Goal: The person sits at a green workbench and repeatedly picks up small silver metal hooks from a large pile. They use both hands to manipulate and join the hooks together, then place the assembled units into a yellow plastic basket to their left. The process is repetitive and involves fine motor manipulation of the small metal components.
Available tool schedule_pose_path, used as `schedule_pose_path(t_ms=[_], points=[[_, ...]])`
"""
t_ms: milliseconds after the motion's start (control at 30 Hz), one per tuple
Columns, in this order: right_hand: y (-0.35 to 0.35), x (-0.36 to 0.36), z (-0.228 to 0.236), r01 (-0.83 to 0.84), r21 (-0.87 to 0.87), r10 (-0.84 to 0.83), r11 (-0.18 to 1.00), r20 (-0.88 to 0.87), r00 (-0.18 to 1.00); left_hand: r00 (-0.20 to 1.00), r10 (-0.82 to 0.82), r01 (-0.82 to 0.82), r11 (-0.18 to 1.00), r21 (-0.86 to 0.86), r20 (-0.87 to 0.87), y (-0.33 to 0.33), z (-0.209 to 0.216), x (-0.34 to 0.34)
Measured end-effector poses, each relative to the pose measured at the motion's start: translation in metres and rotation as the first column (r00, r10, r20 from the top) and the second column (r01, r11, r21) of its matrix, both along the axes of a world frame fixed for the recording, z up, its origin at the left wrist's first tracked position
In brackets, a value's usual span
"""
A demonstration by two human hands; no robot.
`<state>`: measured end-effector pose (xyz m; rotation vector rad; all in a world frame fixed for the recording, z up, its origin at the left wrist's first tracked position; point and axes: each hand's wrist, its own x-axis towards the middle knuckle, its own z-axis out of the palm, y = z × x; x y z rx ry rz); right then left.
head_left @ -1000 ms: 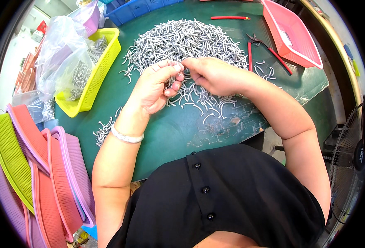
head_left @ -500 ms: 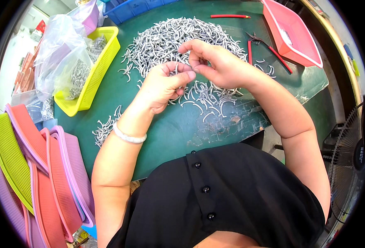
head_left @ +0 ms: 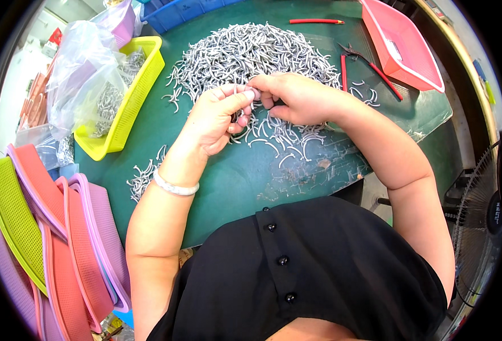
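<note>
Small curved grey metal pieces lie in a big heap (head_left: 251, 54) on the green table, just beyond my hands. My left hand (head_left: 214, 116) is closed, thumb against bent index finger, with a curved metal piece (head_left: 235, 89) showing between its fingers. At its fingertips, my right hand (head_left: 299, 98) comes in from the right with fingers curled; the index finger touches the left thumb tip. What the right fingers grip is hidden. Below the hands is a looser group of the same pieces (head_left: 285, 136), and a smaller pile (head_left: 143, 177) lies beside my left forearm.
A yellow-green basket (head_left: 120, 125) with bagged metal pieces stands left. Red-handled pliers (head_left: 370, 67), a red rod (head_left: 316, 21) and a pink basket (head_left: 404, 62) are at far right. Stacked coloured baskets (head_left: 75, 244) fill the lower left; a fan (head_left: 478, 216) stands right.
My right hand has come down and leftward, its raised index finger lowering onto the left hand's fingertips. My left hand has shifted slightly left.
</note>
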<state>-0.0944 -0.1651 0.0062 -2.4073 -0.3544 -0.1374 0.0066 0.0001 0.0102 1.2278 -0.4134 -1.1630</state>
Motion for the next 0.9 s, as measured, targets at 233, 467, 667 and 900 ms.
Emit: schedule_pose_path(t_ms=[233,467,667,900], points=[[0.002,0.002,-0.005,0.009,-0.033,-0.009,0.999,-0.021,1.0,1.0,-0.001,0.001,1.0,-0.021,-0.019,0.001,0.0,0.0],[0.002,-0.002,0.001,0.084,-0.005,-0.083,0.996,0.06,0.995,0.996,0.006,-0.01,0.999,-0.053,-0.088,0.001,-0.003,0.004],[-0.001,-0.002,0.006,0.074,0.171,-0.099,0.982,0.144,0.985,0.997,0.046,-0.047,0.999,-0.018,-0.066,-0.001,-0.001,0.0],[0.006,-0.003,0.011,0.055,0.304,-0.109,0.951,0.164,0.981,0.998,-0.051,0.05,0.998,0.031,0.026,-0.001,-0.002,-0.006]])
